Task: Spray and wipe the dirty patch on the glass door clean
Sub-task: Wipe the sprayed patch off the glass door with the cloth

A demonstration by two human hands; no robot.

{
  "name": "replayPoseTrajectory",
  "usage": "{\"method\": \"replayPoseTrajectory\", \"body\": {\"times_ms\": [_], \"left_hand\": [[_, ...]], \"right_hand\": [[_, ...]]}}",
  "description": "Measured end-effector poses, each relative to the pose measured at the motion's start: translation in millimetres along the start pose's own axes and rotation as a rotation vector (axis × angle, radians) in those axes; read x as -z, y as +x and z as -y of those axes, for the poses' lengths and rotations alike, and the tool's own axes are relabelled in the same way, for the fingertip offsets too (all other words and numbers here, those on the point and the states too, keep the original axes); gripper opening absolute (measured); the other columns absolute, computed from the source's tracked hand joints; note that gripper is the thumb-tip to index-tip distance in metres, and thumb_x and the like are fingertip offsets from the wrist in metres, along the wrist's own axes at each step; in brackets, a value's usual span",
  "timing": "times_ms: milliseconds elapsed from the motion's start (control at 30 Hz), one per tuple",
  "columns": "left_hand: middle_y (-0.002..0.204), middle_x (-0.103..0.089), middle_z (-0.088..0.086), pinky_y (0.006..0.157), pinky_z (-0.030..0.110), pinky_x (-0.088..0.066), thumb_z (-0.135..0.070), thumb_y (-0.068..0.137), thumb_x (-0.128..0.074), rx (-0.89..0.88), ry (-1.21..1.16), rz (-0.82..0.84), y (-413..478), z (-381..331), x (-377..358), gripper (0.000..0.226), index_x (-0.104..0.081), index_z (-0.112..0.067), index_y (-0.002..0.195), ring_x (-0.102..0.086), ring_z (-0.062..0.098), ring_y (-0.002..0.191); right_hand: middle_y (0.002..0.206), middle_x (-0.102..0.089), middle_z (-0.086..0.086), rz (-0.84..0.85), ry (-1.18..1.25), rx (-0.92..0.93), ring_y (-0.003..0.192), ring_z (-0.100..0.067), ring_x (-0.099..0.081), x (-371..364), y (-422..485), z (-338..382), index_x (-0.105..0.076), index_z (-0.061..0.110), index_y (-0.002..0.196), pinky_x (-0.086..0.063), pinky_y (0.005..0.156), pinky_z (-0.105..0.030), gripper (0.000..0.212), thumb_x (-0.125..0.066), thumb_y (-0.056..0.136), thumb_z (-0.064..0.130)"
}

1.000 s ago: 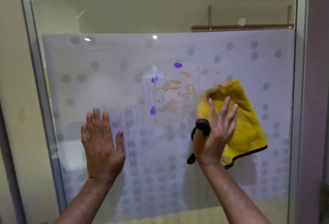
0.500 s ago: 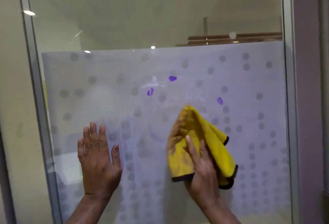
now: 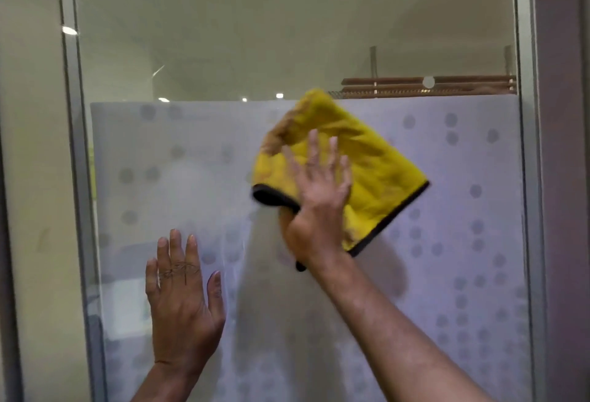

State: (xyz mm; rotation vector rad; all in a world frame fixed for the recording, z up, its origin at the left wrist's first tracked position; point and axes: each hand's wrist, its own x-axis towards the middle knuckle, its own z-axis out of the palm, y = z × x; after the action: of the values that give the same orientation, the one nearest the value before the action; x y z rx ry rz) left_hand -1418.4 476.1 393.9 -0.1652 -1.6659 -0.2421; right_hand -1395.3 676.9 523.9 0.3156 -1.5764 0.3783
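Observation:
The glass door (image 3: pixel 447 210) fills the view, frosted with grey dots below and clear above. A yellow cloth with a black hem (image 3: pixel 367 171) lies flat against the frosted part near its top edge. My right hand (image 3: pixel 319 197) presses the cloth to the glass with the fingers spread and the thumb hooked under the cloth's lower left edge. My left hand (image 3: pixel 182 299) rests flat on the glass at lower left, fingers apart, holding nothing. No orange or purple marks show on the glass around the cloth. Wet streaks run down the glass below the cloth.
A grey metal frame (image 3: pixel 73 178) borders the door on the left, and another frame post (image 3: pixel 526 178) stands on the right. Behind the clear glass a brown wooden shelf (image 3: pixel 427 84) hangs at upper right. No spray bottle is in view.
My right hand has swept the cloth down to the left across the orange smears, then up and right to the frosted band's top. The orange and purple marks no longer show. My left hand stayed put.

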Motion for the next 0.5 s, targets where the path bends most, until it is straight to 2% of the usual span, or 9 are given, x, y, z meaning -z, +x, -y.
{"method": "replayPoseTrajectory", "body": {"times_ms": [67,133,233,300,333,400,433,500], "left_hand": [[0.163,-0.026,0.024,0.123,0.060,-0.023,-0.032,0.104,-0.031,0.003,-0.013,0.004,-1,1,0,0.062,-0.027,0.003,0.155,-0.019,0.038,0.155],[0.164,-0.024,0.025,0.122,0.061,-0.023,-0.035,0.104,-0.024,-0.028,0.004,0.024,-1,6,-1,0.063,-0.025,0.002,0.155,-0.019,0.040,0.155],[0.164,-0.025,0.025,0.122,0.059,-0.023,-0.032,0.101,-0.034,-0.037,0.031,0.015,0,7,-2,0.064,-0.029,0.002,0.154,-0.021,0.039,0.154],[0.163,-0.028,0.024,0.122,0.058,-0.023,-0.031,0.102,-0.034,-0.004,0.007,-0.011,1,2,-1,0.061,-0.032,0.002,0.153,-0.024,0.038,0.153],[0.163,-0.028,0.023,0.122,0.058,-0.023,-0.032,0.103,-0.034,-0.002,0.000,-0.013,1,1,0,0.061,-0.032,0.002,0.153,-0.025,0.037,0.153],[0.164,-0.027,0.023,0.123,0.057,-0.023,-0.032,0.102,-0.035,-0.013,-0.008,-0.014,1,1,0,0.062,-0.031,0.002,0.153,-0.024,0.037,0.154],[0.164,-0.027,0.023,0.123,0.057,-0.022,-0.032,0.102,-0.036,-0.015,-0.005,-0.012,1,2,0,0.062,-0.031,0.002,0.153,-0.024,0.037,0.154],[0.164,-0.027,0.023,0.123,0.057,-0.022,-0.033,0.102,-0.035,-0.013,-0.002,-0.005,1,2,0,0.063,-0.031,0.003,0.153,-0.023,0.037,0.154]], "right_hand": [[0.168,-0.020,-0.015,0.147,0.029,0.127,0.157,-0.039,-0.007,-6,-28,31,-0.046,0.021,0.153,-0.009,0.124,-0.058,0.094,-0.066,0.061,0.015],[0.168,-0.021,-0.011,0.230,0.091,0.184,0.157,-0.037,-0.012,-9,-79,45,-0.046,0.019,0.152,-0.009,0.125,-0.054,0.089,-0.068,0.066,0.020],[0.165,-0.032,-0.004,0.256,0.201,0.122,0.150,-0.030,-0.035,-7,-167,14,-0.044,0.020,0.153,-0.022,0.124,-0.046,0.064,-0.061,0.091,0.021],[0.168,-0.025,0.004,0.226,0.173,0.078,0.142,-0.028,-0.045,1,-202,-21,-0.033,0.028,0.157,-0.025,0.122,-0.036,0.055,-0.048,0.104,0.027],[0.169,-0.023,0.003,0.194,0.106,0.055,0.136,-0.028,-0.047,6,-209,-38,-0.025,0.030,0.160,-0.025,0.121,-0.033,0.056,-0.041,0.106,0.027],[0.164,-0.033,-0.011,0.089,-0.057,-0.045,0.133,-0.030,-0.044,17,-197,-65,-0.015,0.032,0.162,-0.029,0.115,-0.036,0.069,-0.045,0.101,0.017],[0.165,-0.029,-0.015,0.051,-0.138,-0.124,0.141,-0.034,-0.037,21,-181,-76,-0.014,0.033,0.162,-0.027,0.116,-0.040,0.078,-0.049,0.097,0.012],[0.169,-0.016,-0.018,0.010,-0.308,-0.243,0.153,-0.040,-0.019,31,-137,-88,-0.014,0.033,0.162,-0.018,0.121,-0.055,0.080,-0.046,0.096,0.001]]}}
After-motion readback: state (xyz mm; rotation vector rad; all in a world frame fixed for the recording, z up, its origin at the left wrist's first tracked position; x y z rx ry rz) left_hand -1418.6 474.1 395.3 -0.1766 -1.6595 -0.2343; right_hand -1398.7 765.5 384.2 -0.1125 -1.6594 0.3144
